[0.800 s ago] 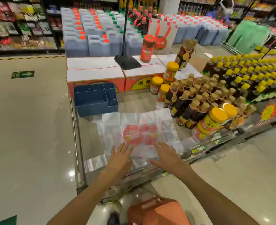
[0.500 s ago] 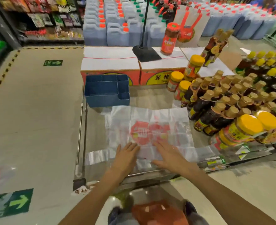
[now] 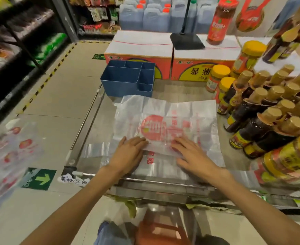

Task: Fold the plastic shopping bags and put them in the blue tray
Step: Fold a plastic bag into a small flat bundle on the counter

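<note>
Left hand (image 3: 128, 152) and right hand (image 3: 192, 153) flat on plastic bag (image 3: 167, 121)

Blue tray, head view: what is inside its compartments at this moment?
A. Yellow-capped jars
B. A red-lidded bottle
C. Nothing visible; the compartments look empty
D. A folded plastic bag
C. The blue tray shows only bare blue walls and floors in the compartments that face the camera, while the plastic bag lies flat on the counter in front of it under both hands, left hand and right hand.
</note>
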